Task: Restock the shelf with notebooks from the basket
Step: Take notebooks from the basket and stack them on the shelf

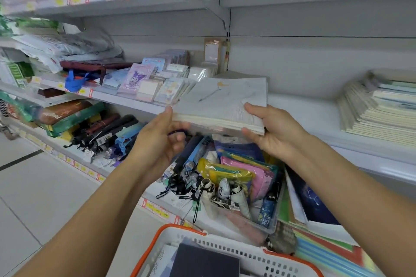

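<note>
I hold a flat stack of pale grey notebooks (221, 101) level at the front edge of the middle shelf (315, 117). My left hand (163, 139) grips the stack's left edge, thumb on top. My right hand (269, 130) grips its right front corner, thumb on the cover and fingers underneath. Below, at the bottom of the view, the white basket (227, 248) with an orange rim holds a dark notebook (206, 262) and a pale one (161, 262). A slanted pile of cream notebooks (378, 110) lies on the same shelf at the right.
Small sticker pads and cards (153, 81) crowd the shelf left of the stack. Bare white shelf lies between the stack and the cream pile. The lower shelf holds folded umbrellas (108, 135), a clear bin of pouches (243, 177) and dark star-print notebooks (315, 202). Tiled floor at left.
</note>
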The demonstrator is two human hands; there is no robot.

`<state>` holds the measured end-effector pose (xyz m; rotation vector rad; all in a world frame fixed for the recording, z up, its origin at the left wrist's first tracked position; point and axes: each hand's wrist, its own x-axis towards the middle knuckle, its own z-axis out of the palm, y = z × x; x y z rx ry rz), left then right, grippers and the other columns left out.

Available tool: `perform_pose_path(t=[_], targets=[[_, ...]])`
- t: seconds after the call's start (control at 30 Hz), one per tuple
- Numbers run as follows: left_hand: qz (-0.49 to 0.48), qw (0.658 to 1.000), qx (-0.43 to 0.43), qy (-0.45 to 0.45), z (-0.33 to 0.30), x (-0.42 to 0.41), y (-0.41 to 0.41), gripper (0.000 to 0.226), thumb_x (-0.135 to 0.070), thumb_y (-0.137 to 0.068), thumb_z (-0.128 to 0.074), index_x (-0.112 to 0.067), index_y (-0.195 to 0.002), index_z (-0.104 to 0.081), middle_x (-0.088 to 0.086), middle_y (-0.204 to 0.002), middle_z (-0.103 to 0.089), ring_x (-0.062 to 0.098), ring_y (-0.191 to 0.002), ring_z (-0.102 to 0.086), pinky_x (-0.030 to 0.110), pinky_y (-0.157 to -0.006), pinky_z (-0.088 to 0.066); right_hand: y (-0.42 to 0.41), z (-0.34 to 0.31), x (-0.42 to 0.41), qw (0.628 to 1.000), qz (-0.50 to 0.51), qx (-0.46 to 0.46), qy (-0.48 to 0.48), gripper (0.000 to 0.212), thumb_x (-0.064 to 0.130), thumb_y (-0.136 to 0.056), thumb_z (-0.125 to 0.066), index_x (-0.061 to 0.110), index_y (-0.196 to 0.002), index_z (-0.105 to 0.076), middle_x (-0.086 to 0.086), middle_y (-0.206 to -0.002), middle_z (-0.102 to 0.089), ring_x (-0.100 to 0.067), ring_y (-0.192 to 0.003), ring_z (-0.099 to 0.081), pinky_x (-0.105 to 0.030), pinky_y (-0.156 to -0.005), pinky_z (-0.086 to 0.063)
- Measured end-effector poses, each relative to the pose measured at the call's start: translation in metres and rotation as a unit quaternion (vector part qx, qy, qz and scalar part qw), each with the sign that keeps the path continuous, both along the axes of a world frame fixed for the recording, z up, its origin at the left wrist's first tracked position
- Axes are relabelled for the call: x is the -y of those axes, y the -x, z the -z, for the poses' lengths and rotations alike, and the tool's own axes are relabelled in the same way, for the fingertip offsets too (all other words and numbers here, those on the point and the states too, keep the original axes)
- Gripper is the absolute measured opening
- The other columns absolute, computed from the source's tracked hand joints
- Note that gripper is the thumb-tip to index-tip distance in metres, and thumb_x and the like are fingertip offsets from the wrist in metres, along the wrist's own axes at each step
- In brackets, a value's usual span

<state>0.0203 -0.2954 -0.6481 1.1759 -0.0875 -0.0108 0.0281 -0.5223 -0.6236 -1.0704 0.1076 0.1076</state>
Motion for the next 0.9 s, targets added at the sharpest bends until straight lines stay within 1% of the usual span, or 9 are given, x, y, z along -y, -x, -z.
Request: perform_pose_path(t=[0.1, 0.23, 0.27, 0.33, 0.43, 0.5, 0.67, 0.8, 0.9], targets=[[-0.002, 1.000, -0.005, 0.027, -0.003, -0.002, -0.003, 0.048, -0.053, -0.096, -0.045, -0.017, -0.126, -0.053, 0.003, -0.098, -0.074, 0.010, -0.060, -0.063, 0.022, -0.045, -0.048, -0.049, -0.021, 0.000, 0.999, 0.011, -0.029, -0.013, 0.017, 0.008, -0.099, -0.058, 0.003, -0.115, -0.060, -0.016, -0.109, -0.067, -0.027, -0.069, -0.073, -0.026, -0.039, -0.054], [-0.015, 0.999, -0.034, -0.029, 0.007, -0.005, 0.000, 0.045, -0.052, -0.098, -0.043, -0.017, -0.123, -0.060, 0.000, -0.089, -0.075, 0.010, -0.058, -0.063, 0.022, -0.044, -0.048, -0.105, -0.033, -0.002, 0.991, 0.104, -0.030, 0.076, 0.023, -0.002, -0.099, -0.054, -0.002, -0.122, -0.057, -0.016, -0.126, -0.058, -0.031, -0.106, -0.063, -0.027, -0.042, -0.056], [-0.018, 0.999, -0.040, -0.032, 0.009, -0.008, 0.000, 0.045, -0.051, -0.098, -0.043, -0.017, -0.121, -0.061, 0.000, -0.087, -0.074, 0.010, -0.056, -0.062, 0.022, -0.043, -0.047, -0.113, -0.034, -0.001, 0.987, 0.119, -0.027, 0.107, 0.024, -0.003, -0.098, -0.056, -0.003, -0.122, -0.057, -0.017, -0.127, -0.057, -0.032, -0.105, -0.064, -0.027, -0.042, -0.056], [-0.028, 0.998, -0.047, -0.026, 0.010, -0.017, -0.003, 0.045, -0.052, -0.097, -0.043, -0.017, -0.117, -0.063, 0.001, -0.085, -0.074, 0.011, -0.055, -0.062, 0.022, -0.042, -0.046, -0.123, -0.033, 0.002, 0.966, 0.136, -0.015, 0.221, 0.021, 0.005, -0.091, -0.070, 0.001, -0.106, -0.056, -0.017, -0.121, -0.061, -0.027, -0.085, -0.067, -0.025, -0.041, -0.055], [-0.040, 0.998, -0.042, -0.022, 0.013, -0.029, -0.006, 0.045, -0.054, -0.096, -0.044, -0.018, -0.113, -0.066, 0.001, -0.085, -0.074, 0.011, -0.056, -0.063, 0.023, -0.043, -0.046, -0.131, -0.029, 0.014, 0.872, 0.111, -0.015, 0.476, 0.065, 0.048, -0.068, -0.089, 0.008, -0.098, -0.048, -0.012, -0.097, -0.065, -0.019, -0.061, -0.064, -0.022, -0.041, -0.051], [-0.038, 0.998, -0.045, -0.027, 0.015, -0.032, -0.006, 0.046, -0.055, -0.095, -0.043, -0.019, -0.112, -0.066, 0.001, -0.084, -0.074, 0.011, -0.055, -0.061, 0.022, -0.043, -0.045, -0.138, -0.023, 0.020, 0.808, 0.132, 0.007, 0.574, 0.074, 0.061, -0.064, -0.085, 0.009, -0.097, -0.045, -0.011, -0.084, -0.063, -0.018, -0.055, -0.061, -0.022, -0.037, -0.047], [-0.038, 0.996, -0.057, -0.051, 0.019, -0.031, -0.005, 0.045, -0.054, -0.098, -0.042, -0.019, -0.112, -0.066, 0.002, -0.082, -0.074, 0.011, -0.053, -0.060, 0.022, -0.041, -0.043, -0.158, -0.018, 0.016, 0.693, 0.148, 0.077, 0.701, 0.063, 0.070, -0.080, -0.066, 0.010, -0.067, -0.051, -0.011, -0.061, -0.066, -0.020, -0.047, -0.061, -0.027, -0.045, -0.045], [-0.045, 0.996, -0.058, -0.045, 0.018, -0.032, -0.006, 0.047, -0.054, -0.097, -0.042, -0.017, -0.110, -0.067, 0.002, -0.082, -0.073, 0.012, -0.054, -0.060, 0.022, -0.041, -0.044, -0.169, -0.020, 0.019, 0.607, 0.172, 0.104, 0.769, 0.061, 0.066, -0.088, -0.059, 0.009, -0.066, -0.052, -0.010, -0.076, -0.061, -0.018, -0.057, -0.049, -0.028, -0.047, -0.030], [-0.035, 0.996, -0.063, -0.051, 0.017, -0.027, -0.004, 0.047, -0.053, -0.098, -0.041, -0.015, -0.110, -0.067, 0.003, -0.080, -0.073, 0.012, -0.052, -0.059, 0.022, -0.042, -0.043, -0.164, -0.025, 0.015, 0.553, 0.150, 0.117, 0.811, 0.056, 0.058, -0.094, -0.056, 0.007, -0.073, -0.049, -0.011, -0.086, -0.061, -0.023, -0.070, -0.051, -0.031, -0.060, -0.038]])
